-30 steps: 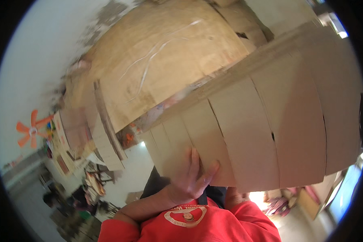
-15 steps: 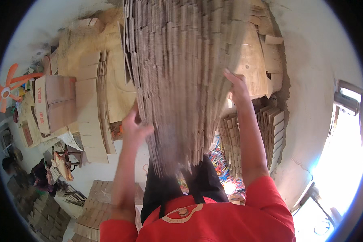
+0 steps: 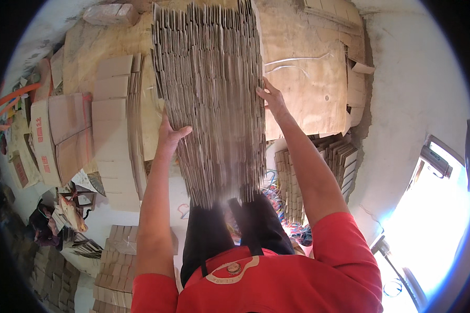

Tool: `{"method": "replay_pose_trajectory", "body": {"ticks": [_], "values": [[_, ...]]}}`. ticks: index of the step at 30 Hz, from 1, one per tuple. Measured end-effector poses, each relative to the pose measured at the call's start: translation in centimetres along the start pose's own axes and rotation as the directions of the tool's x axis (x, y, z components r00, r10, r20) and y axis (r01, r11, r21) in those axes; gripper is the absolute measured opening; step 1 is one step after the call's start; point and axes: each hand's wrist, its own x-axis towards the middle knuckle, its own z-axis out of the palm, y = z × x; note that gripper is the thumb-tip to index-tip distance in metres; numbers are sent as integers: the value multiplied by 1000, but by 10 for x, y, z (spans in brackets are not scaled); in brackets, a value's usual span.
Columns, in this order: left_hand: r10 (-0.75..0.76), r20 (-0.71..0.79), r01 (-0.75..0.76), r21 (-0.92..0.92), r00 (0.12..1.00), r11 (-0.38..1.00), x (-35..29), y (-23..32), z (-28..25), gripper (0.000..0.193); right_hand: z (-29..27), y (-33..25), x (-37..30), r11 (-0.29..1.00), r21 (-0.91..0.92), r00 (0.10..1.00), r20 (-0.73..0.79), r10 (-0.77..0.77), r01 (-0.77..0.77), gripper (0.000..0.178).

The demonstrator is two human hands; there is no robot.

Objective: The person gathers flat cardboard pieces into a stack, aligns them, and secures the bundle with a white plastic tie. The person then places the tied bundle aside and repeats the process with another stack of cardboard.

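Observation:
A long, thick bundle of flat cardboard pieces point(image 3: 214, 94), packed on edge, stretches from the wooden tabletop point(image 3: 308, 99) toward my waist. My left hand point(image 3: 172, 134) grips its left side, the thumb lying over the top and the fingers hidden behind the edge. Higher up on the opposite side, my right hand point(image 3: 273, 99) presses against the bundle with its thumb and fingers partly curled. The near end overhangs the table edge above my legs. Whether the far end rests fully on the wood, I cannot tell.
Left of the bundle stand a row of folded cardboard sheets point(image 3: 112, 125) and a cardboard box point(image 3: 65, 138). A brick-like block point(image 3: 111, 14) lies at the back. More cardboard stacks point(image 3: 292, 182) stand below the table at right, beside colourful strips on the floor. White strips point(image 3: 297, 59) lie on the tabletop.
The cardboard bundle has come down and away from me, toward the tabletop, and shifted left. Both hands have moved with it and keep their hold on its sides. My view has shifted slightly.

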Motion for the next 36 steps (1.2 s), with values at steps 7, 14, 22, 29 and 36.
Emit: {"method": "replay_pose_trajectory", "body": {"ticks": [7, 14, 22, 29, 36], "values": [[-52, 11, 52, 33, 999, 998, 1, 15, 4, 104, -2, -16, 0, 986, 73, 986, 87, 143, -150, 77], [29, 16, -30, 4, 999, 1000, 10, 9, 52, 102, -57, 6, 13, 909, 372, 959, 268, 87, -186, 71], [40, 6, -40, -22, 999, 999, 21, -1, 57, 106, 16, -36, -18, 923, -305, 932, -198, -302, 235, 80], [-64, -28, 68, 173, 998, 983, 16, 13, 51, 97, 38, -46, -26, 630, -771, 906, -197, -375, 93, 77], [-130, -47, 135, 118, 990, 984, 18, 16, 57, 99, 11, -42, -14, 222, -901, 818, 207, -537, 373, 81]]}}
